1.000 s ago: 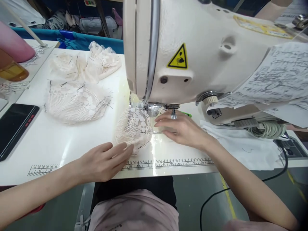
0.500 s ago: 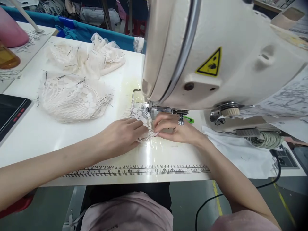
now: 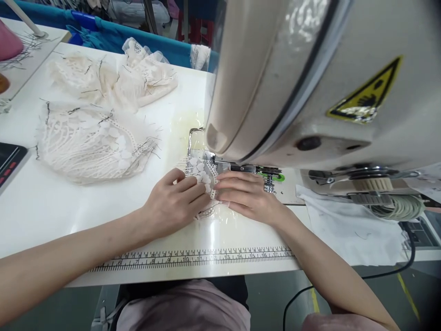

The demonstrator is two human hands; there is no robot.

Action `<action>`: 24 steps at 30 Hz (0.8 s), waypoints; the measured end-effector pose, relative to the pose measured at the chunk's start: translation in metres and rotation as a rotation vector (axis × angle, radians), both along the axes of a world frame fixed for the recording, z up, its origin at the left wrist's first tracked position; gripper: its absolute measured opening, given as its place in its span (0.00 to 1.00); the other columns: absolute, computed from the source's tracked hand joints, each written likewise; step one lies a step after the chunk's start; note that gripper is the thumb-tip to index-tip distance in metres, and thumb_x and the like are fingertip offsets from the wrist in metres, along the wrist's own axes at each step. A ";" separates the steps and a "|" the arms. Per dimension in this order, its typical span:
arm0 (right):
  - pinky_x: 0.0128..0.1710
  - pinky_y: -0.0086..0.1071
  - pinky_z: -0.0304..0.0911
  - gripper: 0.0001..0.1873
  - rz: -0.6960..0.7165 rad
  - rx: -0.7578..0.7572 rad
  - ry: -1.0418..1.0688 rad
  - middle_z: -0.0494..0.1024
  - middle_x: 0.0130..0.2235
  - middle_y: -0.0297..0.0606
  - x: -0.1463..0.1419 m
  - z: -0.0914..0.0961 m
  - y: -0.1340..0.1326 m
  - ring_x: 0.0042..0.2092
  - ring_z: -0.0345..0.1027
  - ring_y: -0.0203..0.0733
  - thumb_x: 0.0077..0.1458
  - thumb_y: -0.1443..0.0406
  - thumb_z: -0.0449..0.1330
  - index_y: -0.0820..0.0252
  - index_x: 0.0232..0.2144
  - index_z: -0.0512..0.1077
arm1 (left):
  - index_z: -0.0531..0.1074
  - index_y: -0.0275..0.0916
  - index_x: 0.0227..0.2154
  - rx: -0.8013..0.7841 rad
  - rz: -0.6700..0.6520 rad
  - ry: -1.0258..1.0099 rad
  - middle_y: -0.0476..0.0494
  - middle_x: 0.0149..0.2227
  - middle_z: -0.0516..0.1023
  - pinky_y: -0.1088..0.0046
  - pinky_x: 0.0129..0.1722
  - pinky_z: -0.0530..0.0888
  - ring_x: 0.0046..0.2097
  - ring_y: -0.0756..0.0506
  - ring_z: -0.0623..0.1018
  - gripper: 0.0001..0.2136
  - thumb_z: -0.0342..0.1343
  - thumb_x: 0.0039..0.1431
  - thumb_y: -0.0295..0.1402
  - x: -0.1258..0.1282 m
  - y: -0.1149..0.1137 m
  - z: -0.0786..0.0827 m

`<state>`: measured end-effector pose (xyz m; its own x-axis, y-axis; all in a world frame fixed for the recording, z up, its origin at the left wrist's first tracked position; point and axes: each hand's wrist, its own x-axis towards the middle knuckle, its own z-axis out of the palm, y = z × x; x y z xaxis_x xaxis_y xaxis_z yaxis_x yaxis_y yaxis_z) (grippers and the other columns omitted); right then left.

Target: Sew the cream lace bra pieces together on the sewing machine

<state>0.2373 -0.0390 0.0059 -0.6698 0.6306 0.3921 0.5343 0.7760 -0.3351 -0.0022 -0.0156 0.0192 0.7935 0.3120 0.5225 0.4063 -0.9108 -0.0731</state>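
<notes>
A piece of cream lace (image 3: pixel 201 171) lies under the presser foot area of the white sewing machine (image 3: pixel 255 82). My left hand (image 3: pixel 177 200) has its fingers curled down on the lace's left side, pinching it against the table. From the other side, my right hand (image 3: pixel 246 195) reaches in, fingers close together across the lace's right edge. Between its thumb and forefinger a bit of the near edge shows. The needle is hidden behind the machine head. Part of the lace is covered by both hands.
Two cream lace pieces with dark thread ends, a nearer one (image 3: pixel 93 147) and a farther one (image 3: pixel 113 80), lie at left. A ruler strip (image 3: pixel 206 259) runs along the front edge. White cloth (image 3: pixel 351 230) lies at right; a dark device (image 3: pixel 12 161) sits at far left.
The view has shifted closer to the machine head. My left knuckles are raised more, and my right fingers lie further over the lace. The lace's near end has come slightly toward me.
</notes>
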 end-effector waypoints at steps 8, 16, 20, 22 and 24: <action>0.56 0.38 0.69 0.09 -0.057 -0.069 -0.025 0.81 0.44 0.30 -0.001 0.002 0.002 0.50 0.74 0.36 0.63 0.67 0.55 0.51 0.42 0.73 | 0.71 0.29 0.51 -0.209 -0.070 0.046 0.34 0.56 0.75 0.62 0.57 0.74 0.59 0.39 0.73 0.17 0.47 0.60 0.24 -0.004 0.001 -0.016; 0.52 0.32 0.71 0.07 -0.019 0.000 0.100 0.82 0.42 0.34 -0.005 0.003 0.002 0.49 0.74 0.34 0.62 0.69 0.56 0.57 0.42 0.72 | 0.70 0.29 0.50 -0.200 -0.071 0.071 0.33 0.56 0.74 0.61 0.57 0.75 0.59 0.38 0.73 0.16 0.46 0.62 0.29 -0.004 0.002 -0.015; 0.51 0.32 0.73 0.07 -0.042 0.018 0.110 0.82 0.42 0.35 -0.007 0.006 0.003 0.48 0.75 0.35 0.63 0.67 0.56 0.57 0.40 0.74 | 0.71 0.29 0.48 -0.193 -0.064 0.060 0.33 0.55 0.75 0.60 0.56 0.76 0.58 0.38 0.74 0.16 0.45 0.62 0.29 -0.002 0.002 -0.014; 0.52 0.32 0.72 0.07 -0.054 0.018 0.103 0.82 0.42 0.35 -0.005 0.005 0.002 0.48 0.75 0.35 0.64 0.66 0.55 0.56 0.40 0.74 | 0.71 0.29 0.48 -0.189 -0.061 0.057 0.34 0.55 0.75 0.61 0.56 0.76 0.58 0.38 0.73 0.16 0.46 0.61 0.28 -0.001 0.002 -0.013; 0.51 0.33 0.72 0.07 -0.079 0.003 0.069 0.81 0.44 0.35 -0.002 0.003 0.001 0.48 0.75 0.35 0.64 0.64 0.55 0.55 0.41 0.74 | 0.71 0.30 0.49 -0.190 -0.053 0.057 0.35 0.55 0.75 0.61 0.56 0.76 0.59 0.39 0.73 0.16 0.47 0.60 0.26 -0.001 0.002 -0.013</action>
<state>0.2349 -0.0377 0.0084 -0.5890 0.6792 0.4380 0.5697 0.7333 -0.3711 -0.0030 -0.0141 0.0065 0.8380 0.3576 0.4121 0.3575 -0.9304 0.0804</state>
